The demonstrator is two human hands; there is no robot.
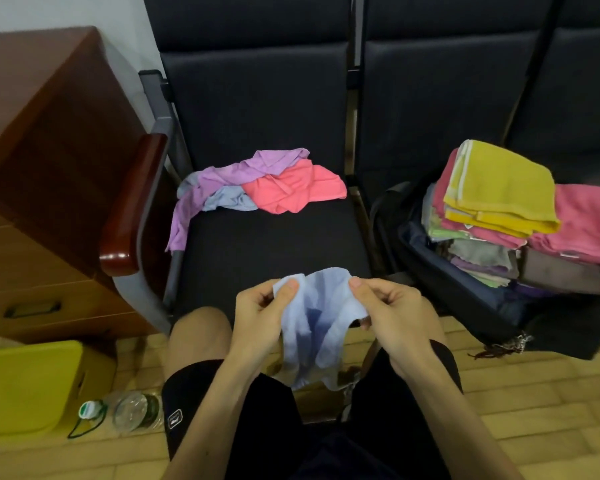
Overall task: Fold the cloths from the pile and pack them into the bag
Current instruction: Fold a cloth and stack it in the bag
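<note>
Both hands, left hand (260, 317) and right hand (388, 313), pinch the light blue cloth (317, 327) at its 2 top corners; soft and limp, it likely handles best held there.

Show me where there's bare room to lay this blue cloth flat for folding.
Free: the chair seat, its front half between the pile and your hands (left hand, right hand) holding the blue cloth. Crowded: the seat's back edge under the pile, and the bag, heaped with folded cloths.
</note>
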